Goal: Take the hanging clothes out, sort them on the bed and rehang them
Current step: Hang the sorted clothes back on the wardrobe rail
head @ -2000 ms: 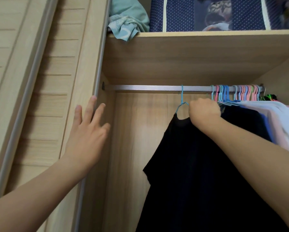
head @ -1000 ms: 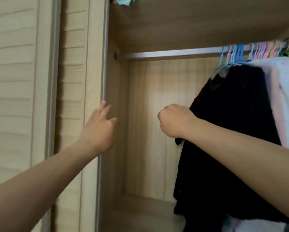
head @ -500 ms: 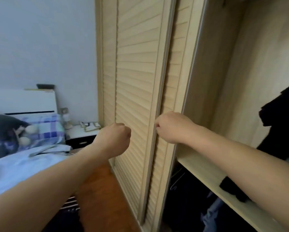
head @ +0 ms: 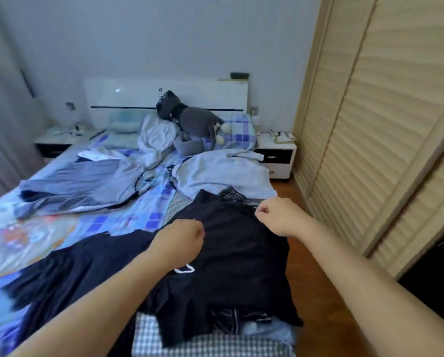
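A pile of dark clothes lies on the near right part of the bed (head: 69,228), with a black garment (head: 236,248) spread on top. My left hand (head: 181,238) hovers over the garment's upper left edge with its fingers curled into a fist. My right hand (head: 277,215) is at the upper right edge, fingers curled and thumb against forefinger. Whether either hand pinches the fabric is not clear. Light grey and striped garments (head: 221,173) lie farther up the bed. A checked cloth (head: 208,343) sits under the pile's near end.
The slatted wardrobe doors (head: 385,124) stand along the right, with a strip of wooden floor (head: 316,274) between them and the bed. A grey plush toy (head: 192,122) leans at the headboard. White nightstands (head: 276,153) flank the bed.
The view has swung from the wardrobe rail, past the slatted doors, to the bed. My right hand left the hanging black shirt. Both hands, curled, now sit over the black garment on the bed.
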Available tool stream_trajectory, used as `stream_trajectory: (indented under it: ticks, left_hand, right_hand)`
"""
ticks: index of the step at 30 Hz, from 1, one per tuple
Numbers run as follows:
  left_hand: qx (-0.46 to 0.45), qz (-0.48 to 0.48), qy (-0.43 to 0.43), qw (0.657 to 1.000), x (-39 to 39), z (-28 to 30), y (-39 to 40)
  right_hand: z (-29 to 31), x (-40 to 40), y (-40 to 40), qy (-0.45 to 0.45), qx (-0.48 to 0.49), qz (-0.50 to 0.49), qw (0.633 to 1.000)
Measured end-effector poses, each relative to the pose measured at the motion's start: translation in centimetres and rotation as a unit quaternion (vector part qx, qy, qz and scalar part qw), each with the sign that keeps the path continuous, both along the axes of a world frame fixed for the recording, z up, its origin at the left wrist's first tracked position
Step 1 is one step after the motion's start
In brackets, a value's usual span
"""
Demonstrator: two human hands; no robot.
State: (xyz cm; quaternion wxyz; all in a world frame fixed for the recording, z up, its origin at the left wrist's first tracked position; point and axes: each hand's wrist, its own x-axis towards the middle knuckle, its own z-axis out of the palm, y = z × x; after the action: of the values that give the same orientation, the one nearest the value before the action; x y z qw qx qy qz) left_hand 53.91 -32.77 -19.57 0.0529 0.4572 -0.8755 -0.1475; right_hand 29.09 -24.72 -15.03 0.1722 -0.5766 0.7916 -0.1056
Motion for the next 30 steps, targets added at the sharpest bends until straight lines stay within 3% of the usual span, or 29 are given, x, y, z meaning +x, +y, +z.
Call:
stream_trajectory:
  ticks: [5,9,16,21,26,30]
  left_hand:
    - [0.128,0.11,-0.034,0.985,21.1,-6.2,0.3]
    - [0.154,0.166,-0.01,0.974,30.9,-6.6,-1.9]
    - [0.242,0.249,0.056,0.936,39.5,-13.2,-6.9]
    - [0.31,0.293,0.051,0.903,46.9,-16.2,-14.0]
    - [0.253,0.367,0.089,0.891,54.4,-14.8,-22.4]
    - [0.307,0.377,0.107,0.867,56.0,-17.5,-27.8]
  right_hand:
    - [-10.0,16.6,-2.5,-0.106,0.069,0.005,0.992]
    - [-12.1,24.7,-5.3,-0.164,0.061,-0.046,0.983]
    - [-17.8,34.7,-13.8,-0.227,0.097,-0.037,0.968]
    - [-23.3,41.0,-22.4,-0.325,0.164,-0.092,0.927]
    - [-23.9,47.7,-31.0,-0.356,0.179,-0.108,0.911]
    - [-23.3,50.6,-36.1,-0.381,0.165,-0.128,0.9]
